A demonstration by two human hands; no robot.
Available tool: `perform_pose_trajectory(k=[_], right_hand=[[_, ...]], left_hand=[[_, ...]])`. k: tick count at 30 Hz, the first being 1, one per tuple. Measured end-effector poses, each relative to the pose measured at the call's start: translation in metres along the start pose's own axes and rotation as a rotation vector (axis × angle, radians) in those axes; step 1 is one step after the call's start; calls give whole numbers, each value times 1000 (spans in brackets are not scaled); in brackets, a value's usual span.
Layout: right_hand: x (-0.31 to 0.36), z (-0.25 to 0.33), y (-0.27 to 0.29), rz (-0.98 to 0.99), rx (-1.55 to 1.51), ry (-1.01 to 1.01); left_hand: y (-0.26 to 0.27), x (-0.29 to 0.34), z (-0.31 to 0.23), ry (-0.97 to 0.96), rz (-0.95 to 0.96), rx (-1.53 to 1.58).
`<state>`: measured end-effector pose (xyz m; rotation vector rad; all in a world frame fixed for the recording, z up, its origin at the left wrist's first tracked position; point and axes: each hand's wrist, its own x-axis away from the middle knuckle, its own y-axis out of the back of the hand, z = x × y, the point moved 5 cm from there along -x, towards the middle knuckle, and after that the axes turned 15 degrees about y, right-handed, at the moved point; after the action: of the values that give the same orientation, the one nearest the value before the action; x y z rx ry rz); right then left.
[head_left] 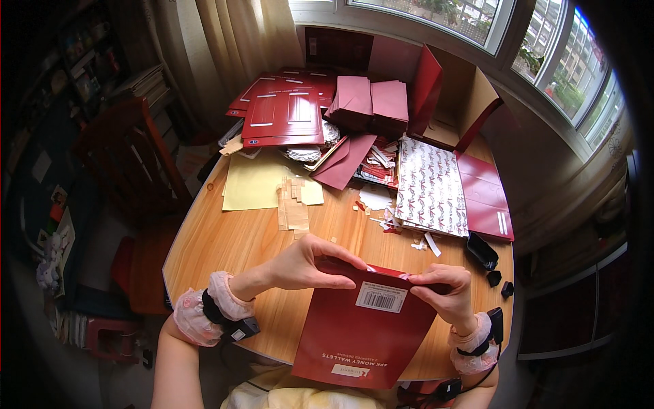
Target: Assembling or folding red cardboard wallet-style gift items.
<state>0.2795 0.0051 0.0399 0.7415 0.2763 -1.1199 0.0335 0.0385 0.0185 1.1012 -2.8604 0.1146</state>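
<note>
A flat red cardboard packet (361, 327) hangs tilted in front of me at the table's near edge, its printing upside down. A white barcode label (381, 298) sits near its upper edge. My left hand (310, 266) is closed on the upper left part, thumb on the near face and fingers along the top edge. At the upper right corner, my right hand (446, 290) pinches the edge between thumb and fingers. Small white bits show along the top edge between the hands. The packet's far face is hidden.
Beyond lie stacked red card sheets (283, 112), pink envelopes (390, 100), yellow paper (252, 180), brown tape strips (293, 208) and a patterned white sheet stack (432, 184). A red box (470, 102) stands open at the back right. Black items (481, 251) sit near the right edge.
</note>
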Motion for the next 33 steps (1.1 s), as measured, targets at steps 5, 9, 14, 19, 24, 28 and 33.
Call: perform_pose_trajectory(k=[5, 9, 14, 19, 24, 28, 33], right_hand=[[1, 1, 1, 18, -22, -4], [0, 5, 2, 74, 17, -10], [-1, 5, 0, 43, -23, 4], [0, 4, 0, 38, -43, -10], [-2, 4, 0, 36, -21, 17], [-3, 5, 1, 98, 53, 4], [-3, 7, 1, 126, 100, 55]], left_hand=[[3, 1, -1, -4, -69, -24], [6, 2, 1, 12, -52, 28], [7, 2, 3, 3, -13, 24], [9, 5, 3, -2, -54, -43], [8, 8, -5, 48, -87, -102], [6, 9, -9, -18, -162, -422], [4, 10, -13, -102, -184, -468]])
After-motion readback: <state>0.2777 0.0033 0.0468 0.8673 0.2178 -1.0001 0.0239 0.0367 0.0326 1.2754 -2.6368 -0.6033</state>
